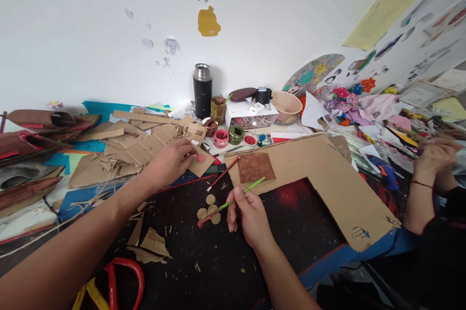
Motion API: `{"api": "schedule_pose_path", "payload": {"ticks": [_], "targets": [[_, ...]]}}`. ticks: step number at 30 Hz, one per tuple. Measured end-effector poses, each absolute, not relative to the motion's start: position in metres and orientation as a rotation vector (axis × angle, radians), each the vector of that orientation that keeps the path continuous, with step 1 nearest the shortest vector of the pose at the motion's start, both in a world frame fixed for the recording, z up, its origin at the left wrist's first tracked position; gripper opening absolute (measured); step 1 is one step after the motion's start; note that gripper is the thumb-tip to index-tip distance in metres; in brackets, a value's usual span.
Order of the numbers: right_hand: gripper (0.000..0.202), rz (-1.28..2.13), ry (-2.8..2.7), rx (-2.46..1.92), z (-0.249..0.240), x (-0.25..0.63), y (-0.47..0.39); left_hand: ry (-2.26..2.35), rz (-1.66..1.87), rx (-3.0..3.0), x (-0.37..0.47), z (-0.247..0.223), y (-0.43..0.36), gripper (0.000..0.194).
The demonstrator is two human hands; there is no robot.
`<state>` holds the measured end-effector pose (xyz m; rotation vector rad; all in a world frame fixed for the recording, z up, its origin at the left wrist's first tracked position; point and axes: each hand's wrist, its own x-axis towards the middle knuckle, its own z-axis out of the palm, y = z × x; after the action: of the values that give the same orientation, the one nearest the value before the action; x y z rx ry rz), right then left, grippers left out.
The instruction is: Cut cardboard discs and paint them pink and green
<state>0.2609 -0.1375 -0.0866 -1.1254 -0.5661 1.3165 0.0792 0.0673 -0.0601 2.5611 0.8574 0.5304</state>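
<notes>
My right hand (247, 215) is closed around a green paintbrush (251, 185), whose pink-wet bristles hang over several small cardboard discs (210, 199) on the black table. My left hand (176, 162) has its fingers bent together at a square of cardboard (200, 166); a pink-painted disc (201, 158) lies on that square by the fingertips. Whether the fingers pinch anything is hidden. Between the hands lies a red pencil-like stick (224, 173). A brown-painted piece (257, 167) rests on the large cardboard (291, 154).
Paint pots in pink (221, 139) and green (236, 135) stand behind, near a black flask (203, 91). Cardboard scraps (138, 145) pile up at left. Red-handled scissors (125, 276) lie at the front. Another person's hands (433, 159) are at far right, near a blue glue gun (388, 171).
</notes>
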Motion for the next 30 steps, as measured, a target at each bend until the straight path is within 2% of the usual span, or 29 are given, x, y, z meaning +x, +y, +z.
{"api": "schedule_pose_path", "payload": {"ticks": [8, 12, 16, 21, 27, 30], "targets": [[0.053, 1.329, -0.546, -1.103, -0.086, 0.262, -0.139, 1.109, 0.401, 2.419, 0.060, -0.045, 0.036, 0.037], [0.051, 1.335, -0.529, -1.102, -0.086, 0.263, -0.139, 1.001, 0.314, 2.373, 0.047, -0.049, 0.010, 0.046], [0.049, 1.320, -0.522, -1.090, -0.086, 0.264, -0.138, 0.824, 0.265, 2.369, 0.039, -0.056, -0.017, 0.028], [0.047, 1.292, -0.488, -1.083, -0.086, 0.264, -0.138, 0.741, 0.293, 2.451, 0.045, -0.071, -0.039, 0.028], [0.048, 1.264, -0.469, -1.098, -0.085, 0.265, -0.138, 0.677, 0.324, 2.439, 0.056, -0.075, -0.042, 0.005], [0.049, 1.252, -0.474, -1.111, -0.083, 0.264, -0.137, 0.742, 0.384, 2.282, 0.050, -0.068, -0.037, 0.009]]}}
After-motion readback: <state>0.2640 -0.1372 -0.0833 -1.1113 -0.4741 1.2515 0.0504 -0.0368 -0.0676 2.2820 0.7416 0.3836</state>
